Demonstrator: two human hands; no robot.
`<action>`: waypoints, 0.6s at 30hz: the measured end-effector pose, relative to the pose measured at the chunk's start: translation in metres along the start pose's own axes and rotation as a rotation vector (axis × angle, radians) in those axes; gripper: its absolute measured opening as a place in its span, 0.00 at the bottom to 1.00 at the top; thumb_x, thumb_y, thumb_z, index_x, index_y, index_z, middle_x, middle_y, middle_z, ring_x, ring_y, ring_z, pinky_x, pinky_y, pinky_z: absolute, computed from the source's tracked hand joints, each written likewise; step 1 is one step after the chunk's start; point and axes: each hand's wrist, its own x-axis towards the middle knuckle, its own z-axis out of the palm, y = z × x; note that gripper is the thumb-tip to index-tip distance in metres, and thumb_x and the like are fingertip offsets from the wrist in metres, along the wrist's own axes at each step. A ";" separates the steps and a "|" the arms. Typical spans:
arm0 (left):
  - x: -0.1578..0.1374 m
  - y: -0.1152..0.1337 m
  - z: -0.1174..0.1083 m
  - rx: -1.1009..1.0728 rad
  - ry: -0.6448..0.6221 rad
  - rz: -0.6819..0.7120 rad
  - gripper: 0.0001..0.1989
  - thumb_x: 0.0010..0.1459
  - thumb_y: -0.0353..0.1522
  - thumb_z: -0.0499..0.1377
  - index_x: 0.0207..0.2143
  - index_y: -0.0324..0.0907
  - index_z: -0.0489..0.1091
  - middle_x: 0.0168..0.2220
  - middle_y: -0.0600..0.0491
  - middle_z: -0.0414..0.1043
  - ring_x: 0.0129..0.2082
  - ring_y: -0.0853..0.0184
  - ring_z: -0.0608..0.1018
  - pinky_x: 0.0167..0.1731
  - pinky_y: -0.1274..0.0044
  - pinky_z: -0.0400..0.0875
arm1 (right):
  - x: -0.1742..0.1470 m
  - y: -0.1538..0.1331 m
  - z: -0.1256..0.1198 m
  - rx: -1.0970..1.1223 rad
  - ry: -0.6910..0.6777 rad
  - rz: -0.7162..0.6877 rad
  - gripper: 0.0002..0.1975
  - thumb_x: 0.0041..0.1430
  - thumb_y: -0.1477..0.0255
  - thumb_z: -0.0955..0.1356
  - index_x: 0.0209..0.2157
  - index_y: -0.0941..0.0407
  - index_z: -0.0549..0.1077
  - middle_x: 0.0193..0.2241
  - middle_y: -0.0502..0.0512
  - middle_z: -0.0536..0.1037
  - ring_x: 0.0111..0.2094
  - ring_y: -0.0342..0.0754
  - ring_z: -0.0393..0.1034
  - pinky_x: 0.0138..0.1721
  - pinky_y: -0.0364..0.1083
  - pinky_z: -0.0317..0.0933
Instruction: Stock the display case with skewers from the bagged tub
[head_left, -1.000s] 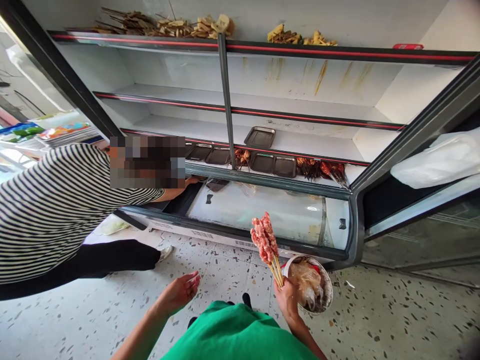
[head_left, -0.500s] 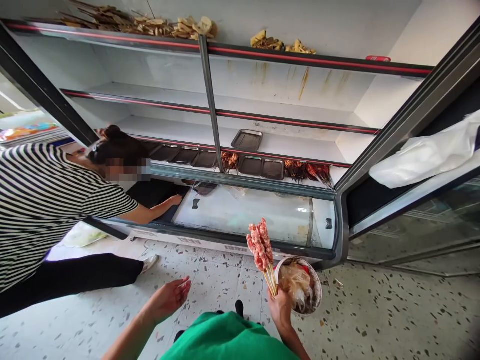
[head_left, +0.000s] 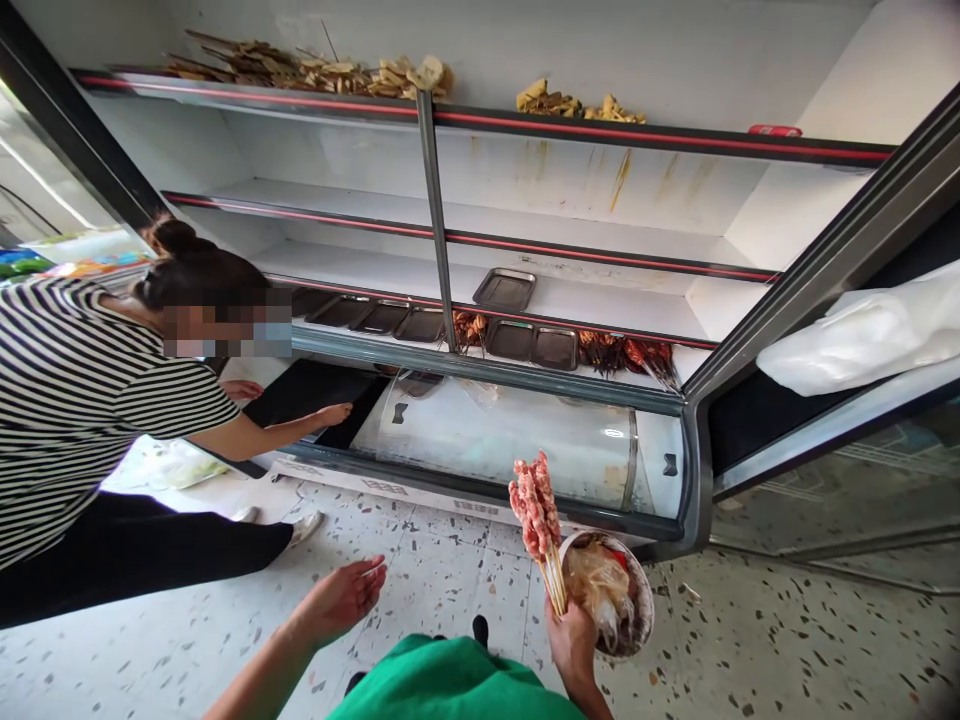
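Note:
A bunch of raw meat skewers [head_left: 536, 507] points upward from my right hand [head_left: 573, 640], whose fingers are wrapped round the wooden sticks. Just beyond that hand, on the floor, stands a round bin [head_left: 649, 610] with crumpled plastic bags inside. My left hand [head_left: 349, 598] hangs over the floor with its fingers loosely apart and nothing in them. In front of both hands is a freezer with a curved glass lid [head_left: 495, 440]. At its left end a person in a striped shirt [head_left: 112, 400] leans over, one hand by the lid's edge.
Above the freezer rise display shelves [head_left: 570, 215]. Metal trays [head_left: 505, 290] and skewered food [head_left: 645, 358] lie on the lower levels, dry skewers [head_left: 255, 62] on top. To the right, a white plastic bag [head_left: 862, 335] hangs by a glass-fronted case. Speckled tiles [head_left: 795, 640] cover the floor.
The person in stripes has shifted a little left, and a second hand of theirs now shows. My view has turned slightly; my hands hold nearly the same pose, skewers still in the right.

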 end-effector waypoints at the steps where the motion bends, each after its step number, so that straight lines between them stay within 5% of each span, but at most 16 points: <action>1: 0.000 0.001 0.000 -0.002 -0.002 0.004 0.09 0.51 0.21 0.59 0.36 0.35 0.68 0.29 0.49 0.74 0.26 0.69 0.77 0.26 0.80 0.73 | 0.001 0.000 0.000 0.002 -0.005 0.003 0.15 0.52 0.61 0.59 0.19 0.51 0.69 0.20 0.60 0.76 0.25 0.56 0.73 0.26 0.47 0.60; 18: 0.009 0.008 0.003 0.028 -0.009 -0.006 0.09 0.50 0.22 0.61 0.36 0.36 0.68 0.28 0.50 0.73 0.25 0.70 0.77 0.24 0.81 0.72 | 0.004 -0.007 0.002 -0.024 -0.003 0.007 0.15 0.52 0.61 0.59 0.17 0.50 0.67 0.19 0.59 0.75 0.23 0.55 0.71 0.25 0.47 0.59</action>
